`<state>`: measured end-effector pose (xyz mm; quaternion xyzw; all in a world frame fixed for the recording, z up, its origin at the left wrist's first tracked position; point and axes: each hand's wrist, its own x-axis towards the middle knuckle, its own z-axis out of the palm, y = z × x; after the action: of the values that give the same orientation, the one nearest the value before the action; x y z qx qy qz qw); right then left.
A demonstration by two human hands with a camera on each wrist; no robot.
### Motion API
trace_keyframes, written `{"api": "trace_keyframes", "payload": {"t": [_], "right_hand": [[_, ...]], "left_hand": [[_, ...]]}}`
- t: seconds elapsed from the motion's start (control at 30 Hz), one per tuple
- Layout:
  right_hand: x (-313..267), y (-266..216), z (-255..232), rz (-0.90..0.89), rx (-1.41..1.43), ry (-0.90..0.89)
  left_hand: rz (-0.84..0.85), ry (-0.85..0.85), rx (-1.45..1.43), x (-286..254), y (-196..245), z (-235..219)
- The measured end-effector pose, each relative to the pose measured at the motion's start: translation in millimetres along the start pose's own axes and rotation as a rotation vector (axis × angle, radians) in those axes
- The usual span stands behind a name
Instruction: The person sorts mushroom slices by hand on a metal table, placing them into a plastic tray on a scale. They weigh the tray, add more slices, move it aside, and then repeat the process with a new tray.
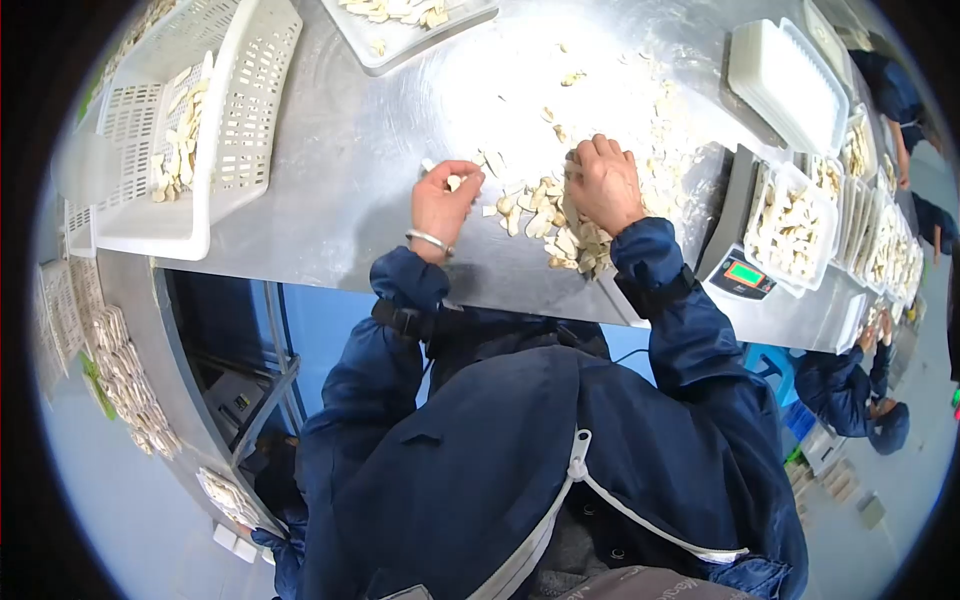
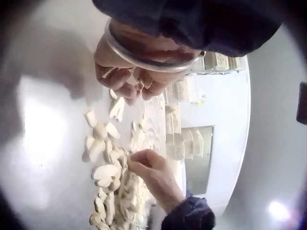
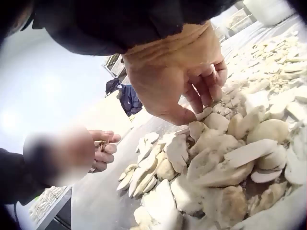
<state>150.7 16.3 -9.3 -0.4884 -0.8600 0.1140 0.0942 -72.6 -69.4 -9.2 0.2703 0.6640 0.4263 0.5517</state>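
Observation:
Pale, mushroom-like slices [image 1: 540, 205] lie in a loose pile on the metal table. The left hand [image 1: 443, 210] is left of the pile, raised off the tabletop, its fingers curled round small pale slices [image 1: 454, 183]. Over the pile's far edge, the right hand [image 1: 606, 185] reaches down. In the right wrist view the thumb and fingertips of the right hand [image 3: 177, 79] pinch a small slice [image 3: 204, 113] at the pile, and a pale bit shows between its fingers. The left wrist view has the left hand [image 2: 136, 72] with fingertips together; its palm side is partly hidden.
A white perforated basket [image 1: 245, 110] with slices stands at the left, a metal tray [image 1: 400, 48] at the back. On the right are stacked white trays [image 1: 780, 85], a scale [image 1: 742, 273] and filled containers [image 1: 790, 225]. Other people [image 1: 850, 390] are at the far right.

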Motion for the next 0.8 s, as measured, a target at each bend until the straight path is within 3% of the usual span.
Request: {"api": "trace_keyframes", "payload": {"t": [0.1,0.2,0.33,0.53,0.67,0.8], "right_hand": [[-0.5,-2.3,-2.2,-0.015,0.0,0.005],[-0.5,-3.2,-1.2,-0.033,-0.021,0.009],[-3.0,-2.8,-3.4,-0.014,0.026,-0.001],[-3.0,-0.7,-0.5,-0.026,0.056,0.008],[-6.8,-3.3,-2.2,-0.052,0.087,0.016],[-16.8,-2.1,-6.4,-0.087,0.152,0.026]], "left_hand": [[0.334,0.111,0.395,24.7,-5.4,-3.7],[0.351,0.121,0.737,32.0,5.2,3.3],[0.304,0.073,0.886,43.7,1.1,2.3],[0.301,0.026,0.749,40.7,-2.0,-1.4],[0.217,0.023,0.366,29.0,-4.4,-11.4],[0.137,0.012,0.332,15.4,27.5,-10.3]]}}
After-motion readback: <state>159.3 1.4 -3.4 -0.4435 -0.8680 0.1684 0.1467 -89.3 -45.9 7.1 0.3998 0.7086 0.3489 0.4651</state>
